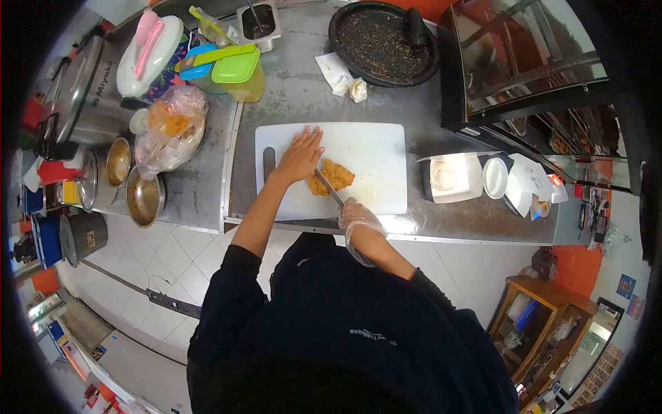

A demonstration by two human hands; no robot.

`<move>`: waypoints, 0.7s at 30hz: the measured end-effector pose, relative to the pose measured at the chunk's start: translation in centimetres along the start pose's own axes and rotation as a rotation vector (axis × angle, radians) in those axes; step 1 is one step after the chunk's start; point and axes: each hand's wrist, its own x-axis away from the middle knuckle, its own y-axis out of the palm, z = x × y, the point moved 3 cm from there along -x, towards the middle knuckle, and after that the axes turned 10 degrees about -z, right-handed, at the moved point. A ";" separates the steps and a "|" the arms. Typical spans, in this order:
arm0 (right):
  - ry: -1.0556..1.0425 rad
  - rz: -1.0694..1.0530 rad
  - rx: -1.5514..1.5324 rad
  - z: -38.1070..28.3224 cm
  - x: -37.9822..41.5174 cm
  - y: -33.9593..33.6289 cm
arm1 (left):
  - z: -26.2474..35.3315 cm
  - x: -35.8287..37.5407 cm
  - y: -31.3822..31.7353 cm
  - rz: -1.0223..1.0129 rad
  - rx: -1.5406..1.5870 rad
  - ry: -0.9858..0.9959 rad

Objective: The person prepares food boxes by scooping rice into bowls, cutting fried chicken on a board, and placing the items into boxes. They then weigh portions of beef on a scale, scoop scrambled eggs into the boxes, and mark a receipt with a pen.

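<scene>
A piece of golden-brown fried food (pixel 341 174), which looks like breaded chicken, lies on a white cutting board (pixel 376 148). My right hand (pixel 360 222), in a clear plastic glove, is closed around the handle of a knife (pixel 331 188). The blade lies across the left part of the fried piece, its tip pointing up and left toward my other hand. My left hand (pixel 301 157) is bare and rests on the board just left of the food, fingers stretched out toward the far edge. Small crumbs are scattered on the board to the right of the fried piece.
A large stone mortar (pixel 376 58) with its pestle and crumpled tissue (pixel 358 90) sit behind the board. Open takeaway boxes (pixel 458 172) stand at right, beside a glass cabinet (pixel 527 55). To the left are a plastic bag of food (pixel 172 131), metal bowls (pixel 145 198) and green-lidded tub (pixel 238 76).
</scene>
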 end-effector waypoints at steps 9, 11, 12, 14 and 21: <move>-0.243 0.095 -0.057 0.8 -0.9 -3.0 | 0.4 -2.4 -1.6 0.016 -0.180 -0.075; -0.131 0.135 0.091 0.0 2.7 -4.4 | 2.0 -2.6 -2.2 0.003 -0.039 0.045; -0.062 0.091 0.052 -0.5 3.4 -4.9 | 2.2 -2.2 -0.9 -0.014 -0.037 0.046; 0.025 0.070 0.044 0.5 1.6 -3.4 | 1.9 -3.2 0.7 -0.094 -0.012 0.091; -0.018 0.122 -0.057 2.9 -2.3 -1.8 | 1.2 -4.2 -0.2 -0.004 -0.243 0.076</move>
